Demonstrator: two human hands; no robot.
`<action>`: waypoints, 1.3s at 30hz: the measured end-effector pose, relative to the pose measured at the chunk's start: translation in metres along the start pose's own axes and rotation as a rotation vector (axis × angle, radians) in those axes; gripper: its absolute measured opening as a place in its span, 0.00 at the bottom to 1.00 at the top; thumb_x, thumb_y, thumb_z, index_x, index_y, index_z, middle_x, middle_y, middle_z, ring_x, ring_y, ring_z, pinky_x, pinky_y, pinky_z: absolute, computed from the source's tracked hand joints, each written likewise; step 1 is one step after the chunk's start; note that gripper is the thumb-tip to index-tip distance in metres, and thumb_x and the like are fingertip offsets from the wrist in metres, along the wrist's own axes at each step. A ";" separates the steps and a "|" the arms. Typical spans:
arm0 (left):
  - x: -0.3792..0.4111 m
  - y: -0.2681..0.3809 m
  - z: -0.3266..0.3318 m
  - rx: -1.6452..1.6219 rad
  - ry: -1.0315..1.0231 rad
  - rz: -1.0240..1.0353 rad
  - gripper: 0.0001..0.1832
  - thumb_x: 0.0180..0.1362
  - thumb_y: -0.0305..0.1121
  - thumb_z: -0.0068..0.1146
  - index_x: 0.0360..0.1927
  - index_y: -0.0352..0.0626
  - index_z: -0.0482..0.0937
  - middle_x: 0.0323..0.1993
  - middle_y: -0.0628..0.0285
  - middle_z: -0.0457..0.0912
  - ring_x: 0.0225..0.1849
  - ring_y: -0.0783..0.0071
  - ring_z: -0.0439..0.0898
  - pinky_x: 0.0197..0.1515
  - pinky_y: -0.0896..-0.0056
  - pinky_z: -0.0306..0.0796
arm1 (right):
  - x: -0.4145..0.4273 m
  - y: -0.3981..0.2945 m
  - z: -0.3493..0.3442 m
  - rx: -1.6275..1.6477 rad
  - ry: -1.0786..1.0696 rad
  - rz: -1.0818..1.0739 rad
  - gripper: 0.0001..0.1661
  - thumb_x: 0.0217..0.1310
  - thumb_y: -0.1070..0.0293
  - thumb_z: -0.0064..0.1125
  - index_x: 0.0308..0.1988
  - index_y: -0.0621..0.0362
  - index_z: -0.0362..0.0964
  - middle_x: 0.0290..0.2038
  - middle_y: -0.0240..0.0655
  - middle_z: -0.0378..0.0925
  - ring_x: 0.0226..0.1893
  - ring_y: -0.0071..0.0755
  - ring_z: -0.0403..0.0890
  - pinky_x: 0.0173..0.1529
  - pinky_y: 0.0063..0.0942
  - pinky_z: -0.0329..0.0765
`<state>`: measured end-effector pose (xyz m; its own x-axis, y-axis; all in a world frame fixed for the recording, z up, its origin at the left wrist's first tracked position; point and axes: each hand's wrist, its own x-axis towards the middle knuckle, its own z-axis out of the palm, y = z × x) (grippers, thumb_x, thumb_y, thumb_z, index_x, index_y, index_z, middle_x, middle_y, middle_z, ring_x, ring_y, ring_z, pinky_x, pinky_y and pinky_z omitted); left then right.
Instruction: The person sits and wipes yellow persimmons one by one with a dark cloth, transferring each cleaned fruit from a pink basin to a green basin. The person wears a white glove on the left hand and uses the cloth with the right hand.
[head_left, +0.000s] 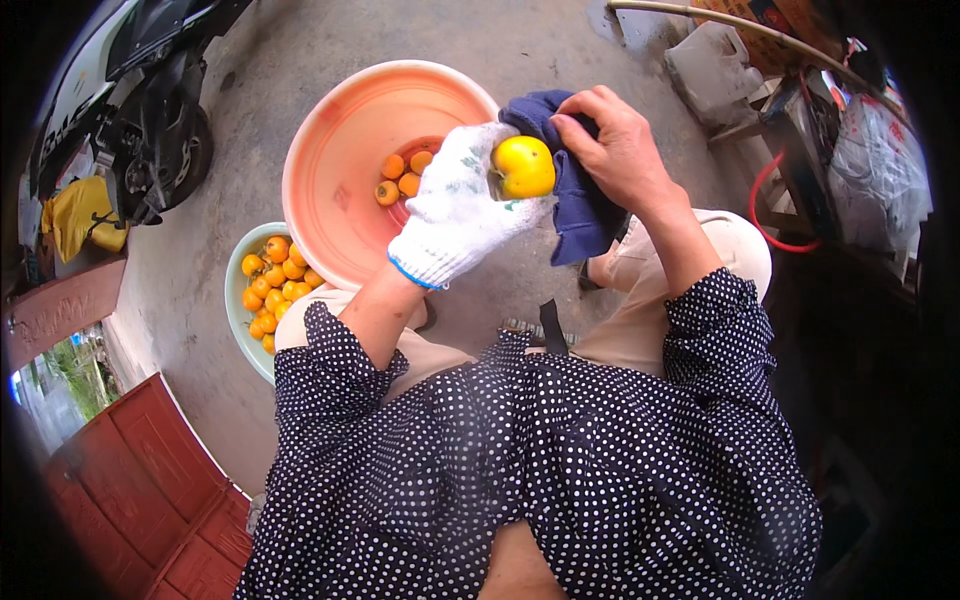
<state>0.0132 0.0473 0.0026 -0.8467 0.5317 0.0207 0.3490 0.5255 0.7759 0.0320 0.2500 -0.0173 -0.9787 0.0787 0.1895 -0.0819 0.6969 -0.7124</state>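
Observation:
My left hand (469, 199), in a white knit work glove with a blue cuff edge, holds a yellow-orange persimmon (523, 166). Bare, my right hand (619, 150) pinches a dark blue cloth (585, 214) just right of the fruit; the cloth hangs down and reaches the fruit's right side. Behind the glove, a large orange-pink plastic basin (322, 161) has several persimmons (387, 193) at its bottom. Partly under this basin's lower left edge, a pale green basin (240, 330) holds many orange persimmons (274, 275).
A motorcycle or scooter (161, 150) stands at the upper left, near a yellow bag (86, 217). Red door panels (150, 480) are at the lower left. At the right are a translucent plastic jug (712, 71), a red hose (757, 195), a long pole (720, 19) and plastic bags (874, 172).

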 end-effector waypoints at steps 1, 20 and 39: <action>0.001 -0.001 -0.001 -0.002 0.038 0.011 0.36 0.43 0.39 0.73 0.55 0.35 0.71 0.49 0.50 0.75 0.51 0.59 0.77 0.54 0.64 0.73 | 0.001 -0.001 -0.004 0.053 0.021 -0.009 0.11 0.59 0.65 0.61 0.39 0.59 0.76 0.34 0.42 0.75 0.35 0.45 0.79 0.41 0.34 0.76; 0.002 -0.008 -0.001 0.033 0.079 0.077 0.32 0.40 0.32 0.69 0.53 0.38 0.72 0.44 0.49 0.75 0.47 0.51 0.76 0.50 0.59 0.72 | -0.005 -0.010 0.006 0.513 -0.240 0.277 0.28 0.56 0.53 0.61 0.48 0.65 0.73 0.39 0.44 0.80 0.39 0.32 0.80 0.46 0.29 0.76; 0.004 -0.003 -0.009 0.007 0.060 -0.061 0.31 0.44 0.36 0.70 0.53 0.39 0.73 0.47 0.52 0.77 0.48 0.58 0.79 0.51 0.63 0.74 | -0.001 -0.006 0.004 0.429 -0.051 0.257 0.22 0.59 0.58 0.59 0.48 0.62 0.73 0.40 0.45 0.78 0.39 0.31 0.79 0.45 0.28 0.75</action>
<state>0.0052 0.0415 0.0063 -0.8889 0.4580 0.0110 0.2982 0.5603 0.7727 0.0325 0.2430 -0.0161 -0.9845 0.1670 -0.0543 0.1036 0.3030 -0.9473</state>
